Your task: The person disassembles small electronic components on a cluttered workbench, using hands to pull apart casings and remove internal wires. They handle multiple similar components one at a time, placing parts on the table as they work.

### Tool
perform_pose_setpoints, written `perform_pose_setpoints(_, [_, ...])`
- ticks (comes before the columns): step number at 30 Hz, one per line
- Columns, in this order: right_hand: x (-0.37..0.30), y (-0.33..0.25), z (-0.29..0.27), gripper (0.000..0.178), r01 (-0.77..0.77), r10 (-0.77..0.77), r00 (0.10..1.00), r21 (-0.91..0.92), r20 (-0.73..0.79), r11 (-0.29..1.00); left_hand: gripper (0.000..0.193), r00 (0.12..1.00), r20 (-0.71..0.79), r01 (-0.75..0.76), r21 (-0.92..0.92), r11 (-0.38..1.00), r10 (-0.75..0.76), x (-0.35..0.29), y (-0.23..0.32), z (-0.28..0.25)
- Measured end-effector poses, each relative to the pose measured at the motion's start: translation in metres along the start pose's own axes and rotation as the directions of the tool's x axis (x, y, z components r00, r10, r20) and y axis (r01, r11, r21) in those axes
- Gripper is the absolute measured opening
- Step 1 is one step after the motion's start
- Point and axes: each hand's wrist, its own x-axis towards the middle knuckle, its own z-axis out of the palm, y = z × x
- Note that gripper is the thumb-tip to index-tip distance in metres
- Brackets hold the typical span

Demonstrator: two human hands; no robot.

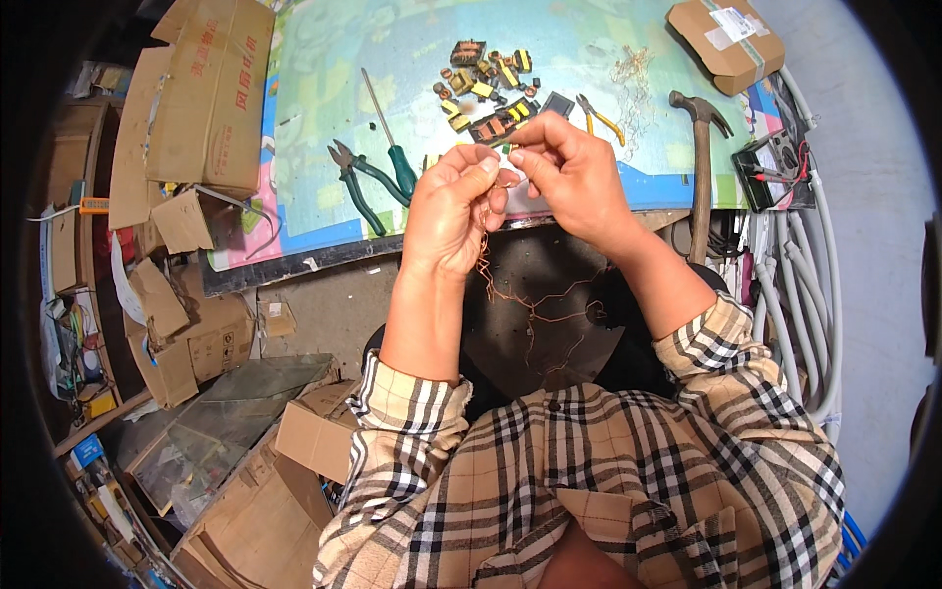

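Observation:
Both my hands meet over the table's near edge, fingertips almost touching. My left hand (453, 211) is closed, with thin kinked copper wire (531, 306) trailing from it down over my lap. Thumb and forefinger of my right hand (579, 182) are pinched together at the wire's upper end. A small piece between the fingertips is mostly hidden. Just beyond lies a pile of small transformers and coils (500, 123), with black, yellow and copper-coloured parts. Green-handled pliers (361, 187) and a screwdriver (400, 169) lie left of the pile; yellow-handled cutters (601, 120) lie right.
A hammer (700, 147) rests across the table's right edge, next to a black meter (770, 167) with test leads. Loose wire scraps (633, 98) lie at the back right, near a cardboard box (726, 44). Tall cartons (206, 98) stand left; grey tubes (805, 294) hang right.

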Motion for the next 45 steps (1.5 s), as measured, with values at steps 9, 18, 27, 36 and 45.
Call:
perform_pose_setpoints(9, [0.006,0.003,-0.006,0.019,-0.092,0.093,0.995,-0.025,0.045,0.995,0.015,0.957,-0.023,-0.249,0.439,0.864,0.288,-0.009,-0.004,0.019])
perform_pose_setpoints(18, [0.003,-0.005,-0.003,0.019,-0.063,0.066,0.997,-0.116,0.028,0.991,0.008,0.566,0.296,-0.394,0.917,-0.063,0.770,-0.003,-0.021,0.020])
perform_pose_setpoints(27, [0.000,0.000,0.000,0.012,0.174,-0.185,0.983,-0.329,-0.001,0.928,0.008,0.610,0.200,-0.332,0.943,0.018,0.766,-0.004,-0.022,0.025])
perform_pose_setpoints(36, [-0.006,-0.003,0.004,0.008,0.353,-0.381,0.925,-0.376,0.001,0.857,0.009,0.957,-0.234,-0.118,0.224,0.967,0.171,-0.003,-0.005,0.018])
perform_pose_setpoints(45, [0.000,-0.006,0.001,0.010,0.001,0.010,0.997,-0.138,0.083,0.990,0.013,0.887,-0.154,-0.250,0.631,0.734,0.435,-0.006,-0.009,0.014])
